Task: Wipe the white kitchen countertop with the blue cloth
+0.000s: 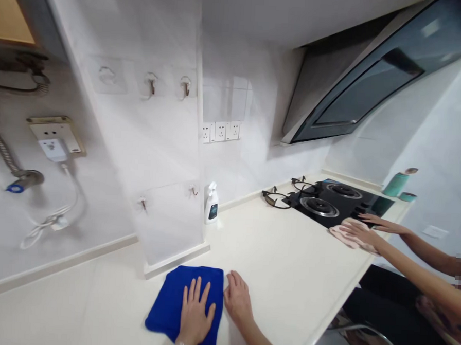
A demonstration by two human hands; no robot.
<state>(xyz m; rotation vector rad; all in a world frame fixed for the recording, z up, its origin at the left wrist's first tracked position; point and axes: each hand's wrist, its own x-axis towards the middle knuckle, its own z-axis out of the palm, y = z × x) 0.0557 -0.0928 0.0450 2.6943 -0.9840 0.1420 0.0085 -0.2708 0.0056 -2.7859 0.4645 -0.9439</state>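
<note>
Fingers [195, 294] of both hands splayed flat, gripping nothing, on the seemingly folded blue cloth [173, 298] (right hand [238, 299] at its edge).

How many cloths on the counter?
2. A blue cloth lies near the counter's front edge under the person's left hand. A pink cloth sits beside the black stove under a co-worker's hand.

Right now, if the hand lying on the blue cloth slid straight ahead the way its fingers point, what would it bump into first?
The left hand points across the blue cloth toward the white wall panel. Probably the panel's base ledge comes first, though depth is unclear.
</note>
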